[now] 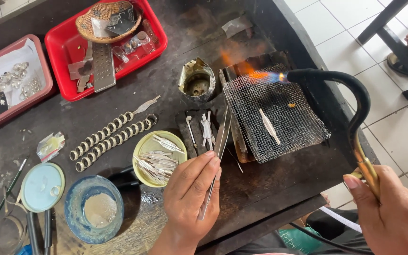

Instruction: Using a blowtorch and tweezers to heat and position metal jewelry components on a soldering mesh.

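Head camera is looking down on a dark, scorched worktop (119, 113). The left hand (190, 198) is gripping a pair of long metal tweezers (217, 156), its fingers (199, 172) closing around the shaft, with the tips pointing up toward the left edge of a wire mesh screen (279, 127). The right hand (393, 212) is wrapping its fingers around the brass handle of a blowtorch (355, 108), whose black curved neck is arching over the worktop's right edge. The torch's nozzle is sitting just above the top of the mesh, and an orange and blue flame (256, 73) is blowing leftward across the mesh's upper corner. A slim, pointed silver piece (269, 126) is lying on the middle of the mesh, apart from the flame.

Just left of the tweezers, a yellow dish (143, 146) is holding more silver leaf-shaped pieces. Two chains of silver rings (109, 137) are lying further left. A small battered metal cup (197, 82) is standing near the mesh's top left corner. A red tray (67, 52) with a woven basket (101, 14) is sitting at the back, and a blue bowl (74, 198) is resting near the front edge.
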